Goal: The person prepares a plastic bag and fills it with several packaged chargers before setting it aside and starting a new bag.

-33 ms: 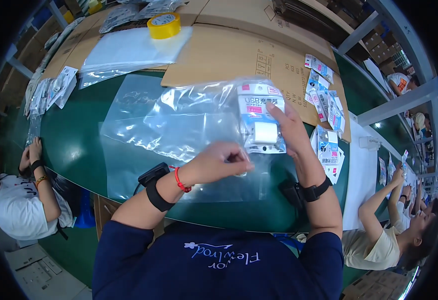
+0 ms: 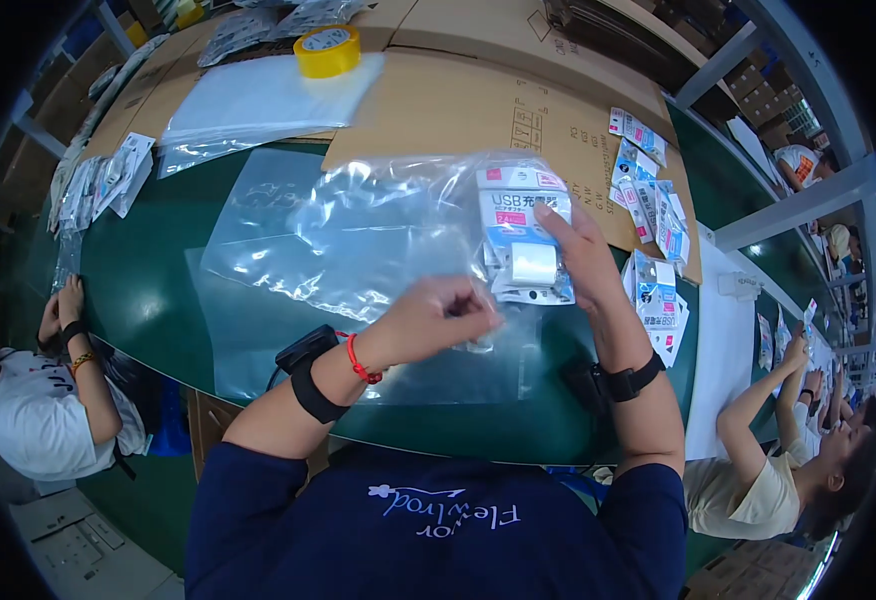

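Observation:
My right hand (image 2: 580, 248) grips a small stack of packaged USB chargers (image 2: 524, 232), thumb on the front. The top pack is white, blue and pink, with a white charger showing through. These packs stand at the right end of a large clear plastic bag (image 2: 348, 235); how far they reach inside it I cannot tell. My left hand (image 2: 448, 312) is closed, its fingertips pinching the near edge of the bag just below and left of the packs. Another clear plastic sheet or bag (image 2: 448, 375) lies flat beneath, on the green table (image 2: 158, 290).
More charger packs (image 2: 655, 300) lie to the right, several on a cardboard sheet (image 2: 458, 110). Yellow tape (image 2: 328, 52) sits on a pile of clear bags (image 2: 258, 105). Packs (image 2: 108, 185) lie at the left. Co-workers sit on both sides; a metal frame (image 2: 798, 200) stands right.
My left hand has shifted very slightly with the bag's edge, and the packs in my right hand have tilted a little. Otherwise the scene is the same.

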Available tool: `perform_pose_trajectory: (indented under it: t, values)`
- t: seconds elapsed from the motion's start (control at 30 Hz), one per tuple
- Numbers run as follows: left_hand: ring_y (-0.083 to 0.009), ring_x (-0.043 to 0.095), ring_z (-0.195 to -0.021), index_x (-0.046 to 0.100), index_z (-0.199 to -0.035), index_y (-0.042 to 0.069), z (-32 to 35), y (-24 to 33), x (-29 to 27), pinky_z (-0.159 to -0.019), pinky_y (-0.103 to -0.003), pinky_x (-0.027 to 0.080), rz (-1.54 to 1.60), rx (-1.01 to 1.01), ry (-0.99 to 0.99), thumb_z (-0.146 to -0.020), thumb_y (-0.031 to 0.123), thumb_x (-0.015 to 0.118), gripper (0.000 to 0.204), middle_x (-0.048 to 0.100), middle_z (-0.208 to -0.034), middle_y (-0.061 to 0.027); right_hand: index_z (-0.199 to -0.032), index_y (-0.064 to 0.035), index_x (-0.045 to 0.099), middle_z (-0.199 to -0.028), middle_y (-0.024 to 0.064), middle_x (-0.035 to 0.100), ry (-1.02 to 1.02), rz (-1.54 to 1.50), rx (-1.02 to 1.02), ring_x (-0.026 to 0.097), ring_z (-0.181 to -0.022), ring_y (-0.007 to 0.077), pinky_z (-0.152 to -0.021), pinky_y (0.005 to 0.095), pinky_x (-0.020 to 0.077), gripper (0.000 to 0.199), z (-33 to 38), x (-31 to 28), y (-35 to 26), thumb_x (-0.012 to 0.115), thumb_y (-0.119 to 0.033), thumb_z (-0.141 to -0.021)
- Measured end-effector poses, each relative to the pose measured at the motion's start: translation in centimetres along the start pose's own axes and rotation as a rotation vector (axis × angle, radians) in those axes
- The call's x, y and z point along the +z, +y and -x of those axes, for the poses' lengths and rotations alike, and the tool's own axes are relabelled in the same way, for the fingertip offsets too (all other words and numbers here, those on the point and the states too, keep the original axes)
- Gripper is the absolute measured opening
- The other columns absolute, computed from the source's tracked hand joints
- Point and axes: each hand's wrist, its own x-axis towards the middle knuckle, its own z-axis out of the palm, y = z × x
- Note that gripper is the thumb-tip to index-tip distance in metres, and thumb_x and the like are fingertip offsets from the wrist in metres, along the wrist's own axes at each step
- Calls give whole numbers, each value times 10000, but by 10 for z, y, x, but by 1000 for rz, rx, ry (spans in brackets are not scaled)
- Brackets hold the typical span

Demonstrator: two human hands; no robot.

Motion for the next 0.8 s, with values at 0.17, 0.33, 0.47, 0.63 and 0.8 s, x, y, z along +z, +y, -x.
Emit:
perform_pose_trajectory:
  t: [0.17,0.33,0.47,0.63,0.8]
  values:
    - [-59,548,-753,598,-848,23,-12,-19,-7,-686,-210,440,47,169,177,-862,155,663,148,601,-790,23,-1259,6,478,-1109,91,608,24,185,-91,599,-961,131,-823,279,493,401,-9,-17,11,562,-203,-927]
    - [-58,526,-745,588,-836,28,-6,-17,0,-691,-215,431,-176,198,60,-868,130,643,120,597,-800,28,-1209,-3,508,-1084,90,614,30,-6,38,606,-949,140,-803,289,502,344,-11,-5,6,554,-197,-929]
    - [-60,517,-728,589,-837,28,-9,-17,2,-684,-218,427,-218,187,-19,-867,129,641,118,596,-787,20,-1192,-9,514,-1071,91,616,153,-187,7,615,-940,155,-775,290,512,321,-10,15,13,545,-198,-934]
    - [-71,522,-714,593,-811,26,-8,-12,13,-661,-230,428,-218,180,-21,-860,160,644,151,585,-759,7,-1248,-4,463,-1139,94,584,252,-199,-144,589,-995,162,-825,286,491,344,-16,17,27,520,-159,-946]
    - [-73,531,-743,590,-837,23,-9,-19,11,-684,-235,433,-496,326,-109,-861,136,649,129,603,-781,-13,-1260,7,446,-1150,141,574,297,-339,-188,616,-979,231,-814,352,534,347,-20,38,31,487,-156,-956]
